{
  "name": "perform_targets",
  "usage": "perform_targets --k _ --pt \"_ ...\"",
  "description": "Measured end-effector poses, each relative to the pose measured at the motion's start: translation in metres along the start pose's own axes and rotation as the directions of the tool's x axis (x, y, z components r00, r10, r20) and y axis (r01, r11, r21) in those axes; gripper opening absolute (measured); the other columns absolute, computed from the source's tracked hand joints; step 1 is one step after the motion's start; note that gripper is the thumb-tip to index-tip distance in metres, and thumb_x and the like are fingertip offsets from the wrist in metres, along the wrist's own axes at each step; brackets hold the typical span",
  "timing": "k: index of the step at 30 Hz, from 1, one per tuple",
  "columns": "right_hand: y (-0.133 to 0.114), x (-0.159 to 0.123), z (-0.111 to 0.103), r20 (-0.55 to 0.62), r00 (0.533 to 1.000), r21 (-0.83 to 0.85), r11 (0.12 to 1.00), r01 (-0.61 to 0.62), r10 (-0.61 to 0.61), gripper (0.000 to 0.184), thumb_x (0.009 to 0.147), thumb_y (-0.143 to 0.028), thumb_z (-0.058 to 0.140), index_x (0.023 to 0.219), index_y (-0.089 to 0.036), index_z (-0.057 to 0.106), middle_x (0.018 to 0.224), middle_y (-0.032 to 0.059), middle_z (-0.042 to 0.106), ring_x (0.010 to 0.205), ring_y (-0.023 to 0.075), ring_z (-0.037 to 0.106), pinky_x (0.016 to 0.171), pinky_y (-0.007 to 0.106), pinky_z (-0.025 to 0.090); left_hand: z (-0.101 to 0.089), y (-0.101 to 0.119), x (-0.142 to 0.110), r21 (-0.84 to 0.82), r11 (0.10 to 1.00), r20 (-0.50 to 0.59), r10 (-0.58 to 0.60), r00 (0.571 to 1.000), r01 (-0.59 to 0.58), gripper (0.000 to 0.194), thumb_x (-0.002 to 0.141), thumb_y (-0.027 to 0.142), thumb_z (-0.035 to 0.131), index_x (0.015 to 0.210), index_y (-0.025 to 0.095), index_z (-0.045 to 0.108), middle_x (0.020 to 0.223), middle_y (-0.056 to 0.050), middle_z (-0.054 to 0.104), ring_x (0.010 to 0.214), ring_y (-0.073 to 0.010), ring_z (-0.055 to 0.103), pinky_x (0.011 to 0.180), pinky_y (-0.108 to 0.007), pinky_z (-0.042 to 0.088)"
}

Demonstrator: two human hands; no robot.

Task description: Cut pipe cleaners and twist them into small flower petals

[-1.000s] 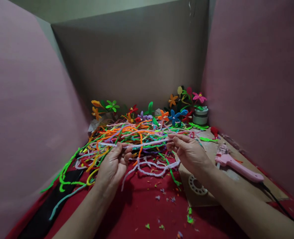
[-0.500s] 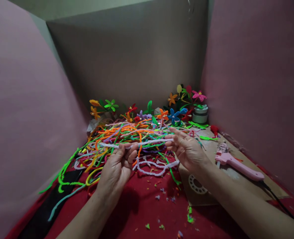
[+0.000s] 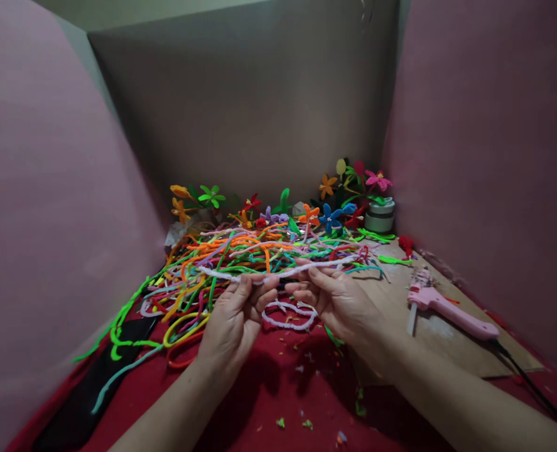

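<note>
"Through the head camera, what's the place like?"

"Red cloth (image 3: 240, 408) under the hands, with small scraps (image 3: 307, 424) on it, nearer the wearer than the hands. A pink panel (image 3: 61, 220) stands to their left, another pink panel (image 3: 485, 157) to their right, and a grey panel (image 3: 259, 113) closes off the far side. The light is dim."

"And on the cloth?"

"Just beyond the hands, a heap of fuzzy stems (image 3: 240, 242) in many colours, with fuzzy flowers behind it, a blue flower (image 3: 331, 218) among them. Right of the right hand, a brown board (image 3: 394, 292) carries a pink glue gun (image 3: 452, 314)."

"What are the hands doing?"

"The left hand (image 3: 235, 320) pinches a pale stem (image 3: 285, 273) between thumb and fingers. The right hand (image 3: 344, 307) grips it too, fingers curled."

"How does that stem look?"

"Whitish, thin and fuzzy, bending slightly downward in the middle. It runs crosswise in front of the heap, both ends reaching past the fingers. A pale lilac loop (image 3: 291, 326) lies below, between the hands."
</note>
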State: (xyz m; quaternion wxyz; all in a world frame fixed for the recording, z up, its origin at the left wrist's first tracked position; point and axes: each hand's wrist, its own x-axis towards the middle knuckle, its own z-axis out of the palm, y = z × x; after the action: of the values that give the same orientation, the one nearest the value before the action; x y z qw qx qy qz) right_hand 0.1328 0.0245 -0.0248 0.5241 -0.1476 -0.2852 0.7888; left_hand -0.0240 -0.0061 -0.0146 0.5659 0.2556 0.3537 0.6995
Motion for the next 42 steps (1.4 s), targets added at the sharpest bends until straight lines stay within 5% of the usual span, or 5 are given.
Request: perform_targets --k 11,23,37,42 --pt "0.001 0.006 -0.002 0.027 1.0 -0.189 0.982 0.012 -0.007 0.014 0.066 -0.02 0.07 0.076 -0.012 0.065 0.061 0.0005 0.062 0.044 0.0055 0.052 0.038 0.014 0.036 -0.006 -0.011 -0.001 0.16 0.985 0.188 -0.092 0.978 0.062 0.018 0.067 0.024 0.07 0.075 0.008 0.065 0.061 -0.007 0.067 0.054 -0.0116 0.062 0.051 -0.018 0.051" --pt "0.009 0.0 -0.008 -0.006 0.999 -0.647 0.761 -0.044 0.053 0.017 0.065 -0.026 0.065 0.071 -0.011 0.07 0.054 -0.0003 0.058 0.044 0.005 0.041 0.042 0.018 0.029 -0.002 -0.011 -0.002 0.289 0.956 0.224 -0.12 0.967 0.051 0.024 0.076 0.026 0.06 0.091 0.008 0.064 0.061 -0.005 0.063 0.049 -0.0095 0.057 0.048 -0.019 0.047" --pt "0.014 -0.006 -0.002 -0.05 0.993 -0.616 0.779 -0.117 0.109 0.021 0.065 -0.033 0.067 0.068 -0.012 0.068 0.055 0.0004 0.061 0.041 0.0048 0.04 0.041 0.019 0.028 -0.003 -0.012 -0.003 0.374 0.924 0.246 -0.187 0.951 0.085 0.025 0.072 0.027 0.065 0.092 0.011 0.064 0.053 0.0 0.058 0.041 -0.008 0.05 0.039 -0.018 0.045" --pt "0.015 -0.008 -0.007 0.069 0.986 -0.577 0.813 -0.086 0.153 0.022 0.064 -0.029 0.07 0.077 -0.012 0.068 0.068 0.0022 0.064 0.049 0.0061 0.046 0.046 0.019 0.034 -0.001 -0.01 -0.003 0.306 0.947 0.184 -0.157 0.97 0.095 0.019 0.068 0.026 0.068 0.08 0.011 0.065 0.046 0.002 0.054 0.038 -0.0065 0.047 0.036 -0.016 0.042"
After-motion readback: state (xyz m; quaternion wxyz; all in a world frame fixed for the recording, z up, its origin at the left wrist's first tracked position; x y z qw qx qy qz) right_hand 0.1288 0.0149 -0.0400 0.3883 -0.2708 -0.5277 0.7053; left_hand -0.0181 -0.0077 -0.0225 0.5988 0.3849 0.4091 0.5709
